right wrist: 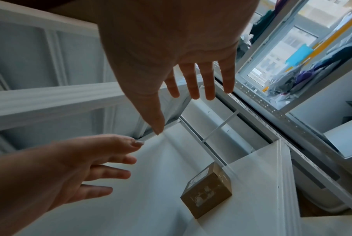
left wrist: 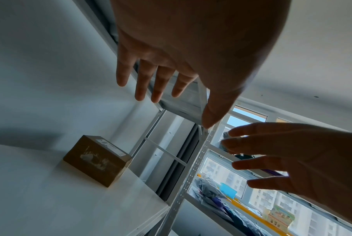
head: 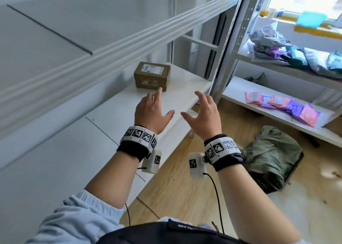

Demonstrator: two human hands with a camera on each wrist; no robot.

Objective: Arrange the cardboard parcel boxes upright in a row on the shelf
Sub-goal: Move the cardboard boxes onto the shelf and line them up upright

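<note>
One brown cardboard parcel box (head: 152, 76) with a white label on top stands at the far right end of the white shelf (head: 118, 112); it also shows in the wrist views (left wrist: 98, 160) (right wrist: 208, 190). My left hand (head: 154, 110) hovers just in front of the box with fingers spread, holding nothing. My right hand (head: 200, 111) is beside it over the shelf's front edge, fingers spread and empty too. Neither hand touches the box.
An upper white shelf board (head: 55, 40) overhangs the box. To the right stands a grey metal rack (head: 233, 46) with plastic mail bags (head: 288, 107) on its shelves. A green sack (head: 272, 155) lies on the wooden floor below.
</note>
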